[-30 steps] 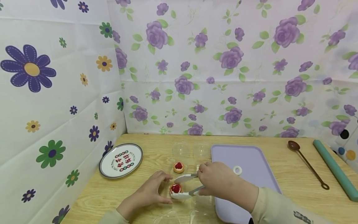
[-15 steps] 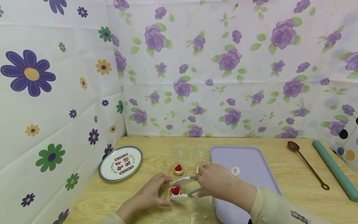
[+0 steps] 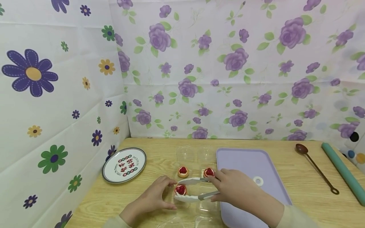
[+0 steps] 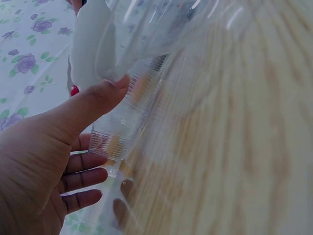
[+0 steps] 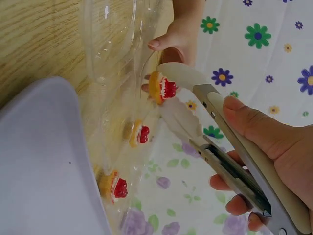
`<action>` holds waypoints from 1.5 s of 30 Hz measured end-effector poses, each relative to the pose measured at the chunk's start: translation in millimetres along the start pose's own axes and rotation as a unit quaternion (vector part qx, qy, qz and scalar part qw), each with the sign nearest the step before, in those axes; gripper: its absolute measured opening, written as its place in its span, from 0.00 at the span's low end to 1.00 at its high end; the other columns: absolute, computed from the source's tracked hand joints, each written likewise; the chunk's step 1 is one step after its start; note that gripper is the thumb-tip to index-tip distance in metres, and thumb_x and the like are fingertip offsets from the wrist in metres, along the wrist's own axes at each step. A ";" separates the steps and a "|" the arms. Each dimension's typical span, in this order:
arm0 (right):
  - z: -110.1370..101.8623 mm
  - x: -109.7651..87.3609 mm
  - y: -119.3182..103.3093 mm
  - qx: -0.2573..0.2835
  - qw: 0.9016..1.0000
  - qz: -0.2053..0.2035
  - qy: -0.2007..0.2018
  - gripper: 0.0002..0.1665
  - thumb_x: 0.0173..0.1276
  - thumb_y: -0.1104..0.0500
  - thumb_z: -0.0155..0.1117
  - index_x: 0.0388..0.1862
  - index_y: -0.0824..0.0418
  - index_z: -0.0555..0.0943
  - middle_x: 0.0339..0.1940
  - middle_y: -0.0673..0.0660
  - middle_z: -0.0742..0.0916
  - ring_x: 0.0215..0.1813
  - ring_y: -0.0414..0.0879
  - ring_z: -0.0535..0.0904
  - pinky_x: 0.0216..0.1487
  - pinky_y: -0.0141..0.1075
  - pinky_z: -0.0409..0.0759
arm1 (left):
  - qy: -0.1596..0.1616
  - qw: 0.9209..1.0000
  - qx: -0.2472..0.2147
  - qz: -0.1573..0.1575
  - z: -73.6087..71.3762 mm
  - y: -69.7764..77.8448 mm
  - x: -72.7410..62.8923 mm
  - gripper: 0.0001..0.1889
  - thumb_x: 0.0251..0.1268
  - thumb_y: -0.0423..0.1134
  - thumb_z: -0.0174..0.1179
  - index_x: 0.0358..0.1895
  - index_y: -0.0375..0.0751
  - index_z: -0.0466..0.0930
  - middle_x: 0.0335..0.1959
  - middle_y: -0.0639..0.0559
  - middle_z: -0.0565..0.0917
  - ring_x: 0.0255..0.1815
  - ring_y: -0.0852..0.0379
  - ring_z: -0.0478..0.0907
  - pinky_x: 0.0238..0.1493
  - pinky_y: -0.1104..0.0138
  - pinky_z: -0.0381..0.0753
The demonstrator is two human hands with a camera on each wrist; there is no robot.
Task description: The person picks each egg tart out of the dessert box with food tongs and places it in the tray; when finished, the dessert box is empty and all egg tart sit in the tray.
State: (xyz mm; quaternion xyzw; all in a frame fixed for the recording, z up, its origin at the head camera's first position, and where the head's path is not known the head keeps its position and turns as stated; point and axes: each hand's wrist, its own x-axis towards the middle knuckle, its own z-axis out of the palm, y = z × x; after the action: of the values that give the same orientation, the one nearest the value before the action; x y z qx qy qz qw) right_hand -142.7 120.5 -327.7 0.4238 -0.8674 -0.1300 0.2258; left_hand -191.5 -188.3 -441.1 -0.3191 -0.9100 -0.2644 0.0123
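Observation:
My right hand (image 3: pixel 235 186) grips metal tongs (image 3: pixel 209 195) with white scalloped tips. Between those tips is a small tart (image 3: pixel 181 190) with red fruit and white cream. Two more tarts, one at the back left (image 3: pixel 183 172) and another at the back right (image 3: pixel 209 172), sit in a clear plastic container (image 3: pixel 185 154). My left hand (image 3: pixel 152 194) is beside the container's left side, thumb and fingers spread either side of the front tart. In the left wrist view, the left thumb (image 4: pixel 105 93) overlaps the clear plastic and the other fingers are loosely bent.
A lilac tray (image 3: pixel 242 156) lies right of the container; a white ring (image 3: pixel 258 181) shows over it. At the left is a patterned plate (image 3: pixel 109 171). A brown ladle (image 3: pixel 316 166) and a green roll (image 3: pixel 342 172) lie far right. Floral sheets hang behind.
My right hand has shifted right with the tongs, uncovering the back right tart; the white ring has shifted right too. The front tart is slightly farther back. My left hand has stayed.

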 end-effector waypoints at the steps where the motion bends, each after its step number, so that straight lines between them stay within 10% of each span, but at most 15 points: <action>1: 1.5 -3.5 0.8 0.007 1.000 0.003 0.015 0.33 0.58 0.32 0.61 0.48 0.56 0.83 0.32 0.46 0.81 0.32 0.38 0.76 0.33 0.28 0.78 | 0.001 1.000 0.000 0.001 0.1 -0.1 -0.2 0.40 0.40 0.60 0.74 0.58 0.45 0.73 0.48 0.57 0.76 0.51 0.59 0.72 0.55 0.63 0.76; 9: 13.5 -30.1 7.4 0.037 0.991 0.032 0.125 0.33 0.57 0.34 0.64 0.51 0.56 0.83 0.33 0.46 0.82 0.32 0.37 0.77 0.31 0.27 0.78 | -0.004 1.000 -0.003 -0.006 0.3 -0.8 -1.6 0.39 0.41 0.60 0.74 0.58 0.47 0.73 0.48 0.57 0.76 0.51 0.60 0.71 0.56 0.62 0.76; 24: 14.2 -77.9 19.0 0.070 0.979 0.093 0.170 0.33 0.62 0.32 0.57 0.52 0.56 0.84 0.38 0.45 0.84 0.34 0.38 0.80 0.32 0.29 0.79 | -0.009 1.000 -0.006 -0.011 -0.7 -0.3 -1.8 0.39 0.42 0.61 0.73 0.59 0.46 0.72 0.48 0.56 0.76 0.51 0.60 0.71 0.56 0.62 0.76; 38: 18.2 -128.3 32.1 0.067 0.977 0.159 0.126 0.36 0.45 0.32 0.70 0.49 0.52 0.85 0.33 0.42 0.84 0.29 0.32 0.75 0.24 0.25 0.73 | -0.013 1.000 -0.010 -0.018 -0.8 -0.2 -1.2 0.39 0.42 0.59 0.73 0.60 0.47 0.72 0.48 0.58 0.75 0.51 0.63 0.69 0.57 0.63 0.75; 45: 31.2 -153.0 32.8 0.060 0.977 0.203 0.028 0.39 0.44 0.29 0.69 0.50 0.51 0.85 0.34 0.40 0.82 0.30 0.36 0.79 0.27 0.29 0.79 | -0.009 1.000 -0.006 -0.013 0.0 -0.8 -0.9 0.40 0.41 0.59 0.74 0.59 0.46 0.72 0.48 0.57 0.76 0.51 0.61 0.70 0.56 0.63 0.75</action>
State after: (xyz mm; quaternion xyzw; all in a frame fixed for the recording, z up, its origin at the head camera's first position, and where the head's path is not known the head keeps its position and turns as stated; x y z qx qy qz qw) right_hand -98.1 263.0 -384.1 0.2551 -0.9349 -0.0172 0.2461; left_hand -191.2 -189.4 -441.6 -0.3098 -0.9126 -0.2668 -0.0011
